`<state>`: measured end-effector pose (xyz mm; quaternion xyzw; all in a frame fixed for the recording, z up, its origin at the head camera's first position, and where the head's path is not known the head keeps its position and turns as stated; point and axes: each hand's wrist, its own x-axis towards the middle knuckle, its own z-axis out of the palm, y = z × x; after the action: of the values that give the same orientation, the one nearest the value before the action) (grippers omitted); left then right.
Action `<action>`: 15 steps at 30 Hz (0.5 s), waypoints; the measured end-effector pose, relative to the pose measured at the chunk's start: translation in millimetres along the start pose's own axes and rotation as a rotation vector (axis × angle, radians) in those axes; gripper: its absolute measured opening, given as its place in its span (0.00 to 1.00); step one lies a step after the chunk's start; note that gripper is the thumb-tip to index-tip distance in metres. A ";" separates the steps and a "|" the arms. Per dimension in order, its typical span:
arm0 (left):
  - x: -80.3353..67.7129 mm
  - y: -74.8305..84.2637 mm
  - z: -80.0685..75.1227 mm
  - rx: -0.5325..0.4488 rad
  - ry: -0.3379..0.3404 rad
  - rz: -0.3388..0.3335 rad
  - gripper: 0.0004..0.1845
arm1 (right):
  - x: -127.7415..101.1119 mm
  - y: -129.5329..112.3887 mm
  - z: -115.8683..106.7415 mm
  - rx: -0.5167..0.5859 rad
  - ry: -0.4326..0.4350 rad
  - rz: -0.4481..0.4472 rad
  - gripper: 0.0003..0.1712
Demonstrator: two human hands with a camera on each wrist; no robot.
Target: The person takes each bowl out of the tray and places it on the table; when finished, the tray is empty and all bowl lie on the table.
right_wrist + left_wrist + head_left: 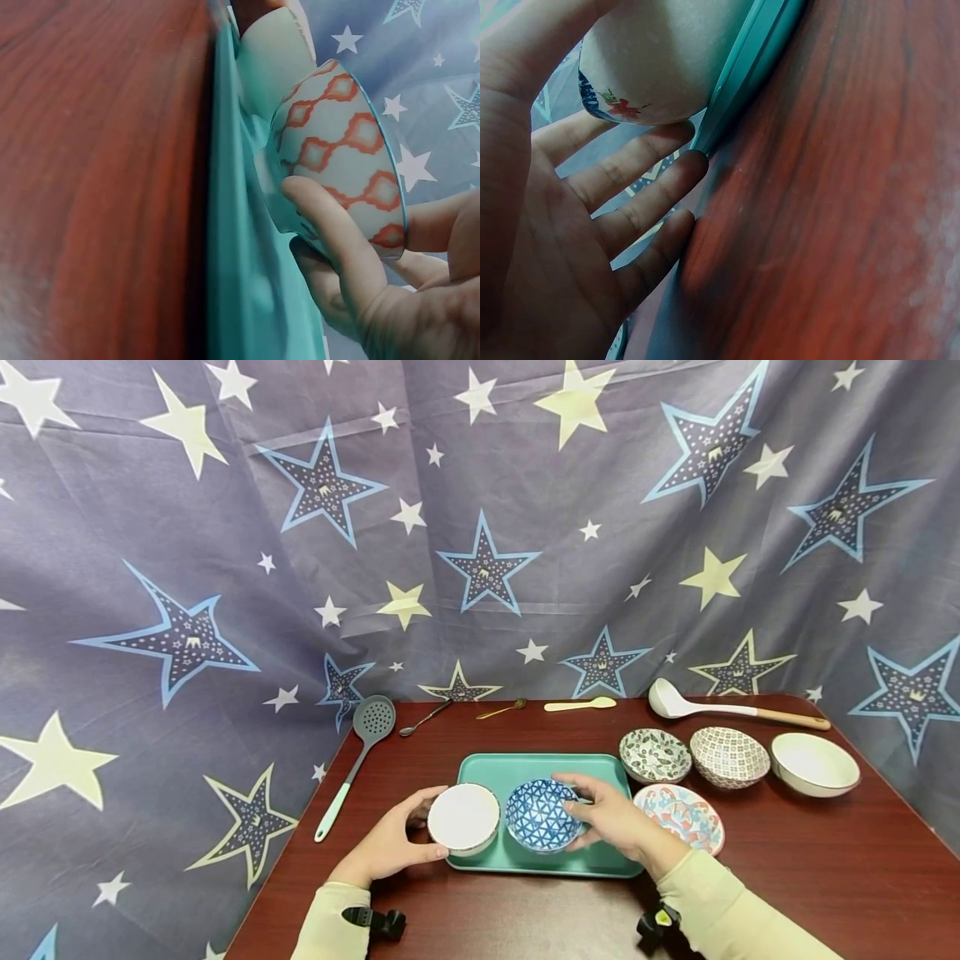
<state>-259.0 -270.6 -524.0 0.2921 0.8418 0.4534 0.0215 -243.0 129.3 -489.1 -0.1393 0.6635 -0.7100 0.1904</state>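
A white bowl (463, 818) is on the left part of the teal tray (592, 866). My left hand (401, 837) holds its left side between thumb and fingers; in the left wrist view, the other fingers (641, 217) spread beside the tray edge, and the bowl's outside (667, 60) shows a small red flower. My right hand (603, 814) grips the right side of a blue triangle-patterned bowl (542, 816). Seen from the right wrist, that bowl's outside (337, 150) carries orange-red diamonds, low over the tray. Whether its foot touches the tray, I cannot tell.
Right of the tray are a leaf-patterned bowl (656, 756), a checked bowl (729, 757), a cream bowl (814, 763) and a patterned plate (693, 814). A ladle (720, 707) lies behind them. Small spoons (581, 704) line the back; a skimmer (360, 760) lies left.
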 end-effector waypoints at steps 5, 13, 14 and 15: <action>0.5 1.5 -0.1 0.001 0.001 0.001 0.47 | -2.0 -7.7 -5.2 0.001 0.008 -0.020 0.33; -0.4 1.5 0.0 0.000 0.006 -0.012 0.47 | -6.2 -16.2 -13.3 -0.002 0.023 -0.029 0.33; -0.5 1.9 0.0 -0.002 0.006 -0.016 0.47 | -7.2 -17.7 -14.2 -0.001 0.022 -0.031 0.34; -0.4 2.1 0.0 0.000 0.006 -0.015 0.47 | -8.1 -18.9 -15.3 -0.001 0.022 -0.033 0.34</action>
<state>-257.6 -269.9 -522.5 0.2846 0.8440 0.4541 0.0226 -244.3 147.5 -471.0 -0.1426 0.6633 -0.7143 0.1714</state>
